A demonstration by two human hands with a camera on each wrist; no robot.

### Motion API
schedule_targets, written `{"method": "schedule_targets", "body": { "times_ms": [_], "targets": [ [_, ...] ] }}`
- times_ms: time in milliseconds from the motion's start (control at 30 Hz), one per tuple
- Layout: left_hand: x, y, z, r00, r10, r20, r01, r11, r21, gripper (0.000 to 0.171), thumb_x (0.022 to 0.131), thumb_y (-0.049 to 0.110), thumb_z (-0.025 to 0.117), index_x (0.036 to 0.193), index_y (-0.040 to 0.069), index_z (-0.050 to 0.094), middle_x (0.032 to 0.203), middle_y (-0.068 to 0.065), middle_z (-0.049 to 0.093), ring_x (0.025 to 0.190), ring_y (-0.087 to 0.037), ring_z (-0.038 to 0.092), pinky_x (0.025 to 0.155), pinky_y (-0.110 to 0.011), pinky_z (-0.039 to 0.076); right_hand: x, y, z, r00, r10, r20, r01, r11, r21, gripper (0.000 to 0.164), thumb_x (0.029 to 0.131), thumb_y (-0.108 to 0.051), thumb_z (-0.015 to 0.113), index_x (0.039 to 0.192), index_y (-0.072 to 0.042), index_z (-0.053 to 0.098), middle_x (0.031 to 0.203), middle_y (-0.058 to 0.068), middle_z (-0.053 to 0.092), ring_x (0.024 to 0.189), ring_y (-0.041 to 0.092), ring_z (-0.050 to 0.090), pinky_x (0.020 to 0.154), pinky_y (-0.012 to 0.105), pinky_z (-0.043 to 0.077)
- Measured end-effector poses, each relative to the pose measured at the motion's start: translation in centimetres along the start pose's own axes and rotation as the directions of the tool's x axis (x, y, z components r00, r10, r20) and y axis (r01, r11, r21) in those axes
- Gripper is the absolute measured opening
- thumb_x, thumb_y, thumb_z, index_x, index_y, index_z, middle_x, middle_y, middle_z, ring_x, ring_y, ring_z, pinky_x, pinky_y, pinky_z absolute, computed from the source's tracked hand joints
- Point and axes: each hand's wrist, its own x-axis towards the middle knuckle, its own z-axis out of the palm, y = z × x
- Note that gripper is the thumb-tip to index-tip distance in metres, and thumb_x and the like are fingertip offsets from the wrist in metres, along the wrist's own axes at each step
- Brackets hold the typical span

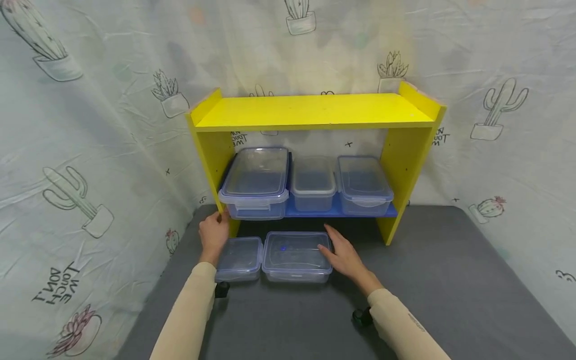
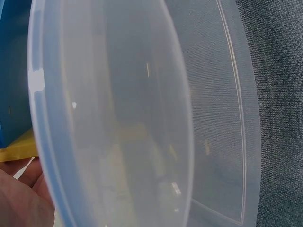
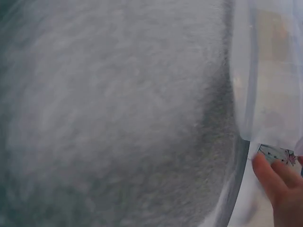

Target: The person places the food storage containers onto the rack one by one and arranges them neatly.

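My left hand (image 1: 214, 231) is at the lower front of the yellow shelf unit's left side panel (image 1: 209, 157). In the left wrist view its bent fingers (image 2: 35, 176) lie right by the yellow edge; firm contact is unclear. Beside that forearm sits a smaller clear lidded food container (image 1: 239, 255) on the table. Right of it lies a wider food container (image 1: 297, 255) with a blue-rimmed lid. My right hand (image 1: 345, 254), fingers spread, is over and beside this wider container's right end. Fingers (image 3: 267, 177) show near a clear container in the right wrist view.
On the unit's blue lower shelf (image 1: 333, 212) stand a large container (image 1: 256, 172), a narrow one (image 1: 313, 185) and another on the right (image 1: 364, 182). The yellow top board (image 1: 315, 109) spans above. Grey cloth (image 1: 450, 280) covers the table; a printed curtain (image 1: 112, 125) hangs behind.
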Motion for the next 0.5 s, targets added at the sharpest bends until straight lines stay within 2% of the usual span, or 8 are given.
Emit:
{"method": "schedule_targets", "body": {
  "times_ms": [167, 367, 500],
  "targets": [
    [0.0, 0.0, 0.0, 1.000, -0.004, -0.001, 0.004, 1.000, 0.000, 0.053, 0.100, 0.048, 0.043, 0.062, 0.011, 0.046, 0.056, -0.005, 0.043, 0.054, -0.025, 0.042, 0.055, -0.035, 0.029, 0.2, 0.1, 0.0, 0.992, 0.076, 0.104, -0.092, 0.982, 0.163, 0.066, 0.095, -0.025, 0.061, 0.149, -0.001, 0.032, 0.153, 0.021, 0.037, 0.140, 0.040, 0.037, 0.111, 0.056, 0.031],
    [0.1, 0.2, 0.0, 1.000, 0.020, 0.005, -0.020, 1.000, -0.011, 0.053, 0.100, 0.048, 0.043, 0.062, 0.011, 0.044, 0.055, -0.004, 0.040, 0.051, -0.024, 0.040, 0.052, -0.034, 0.028, -0.3, 0.8, -1.1, 0.973, 0.183, 0.143, -0.210, 0.955, 0.210, 0.069, 0.092, -0.030, 0.065, 0.148, -0.004, 0.035, 0.152, 0.022, 0.038, 0.137, 0.042, 0.040, 0.108, 0.057, 0.035],
    [0.0, 0.0, -0.2, 1.000, 0.025, -0.003, -0.025, 1.000, -0.014, 0.053, 0.100, 0.047, 0.044, 0.061, 0.012, 0.044, 0.054, -0.004, 0.039, 0.049, -0.023, 0.038, 0.051, -0.034, 0.027, -0.6, 1.1, -1.7, 0.960, 0.208, 0.186, -0.246, 0.946, 0.212, 0.070, 0.092, -0.033, 0.065, 0.148, -0.004, 0.035, 0.151, 0.023, 0.037, 0.134, 0.043, 0.043, 0.106, 0.057, 0.036]
  ]
}}
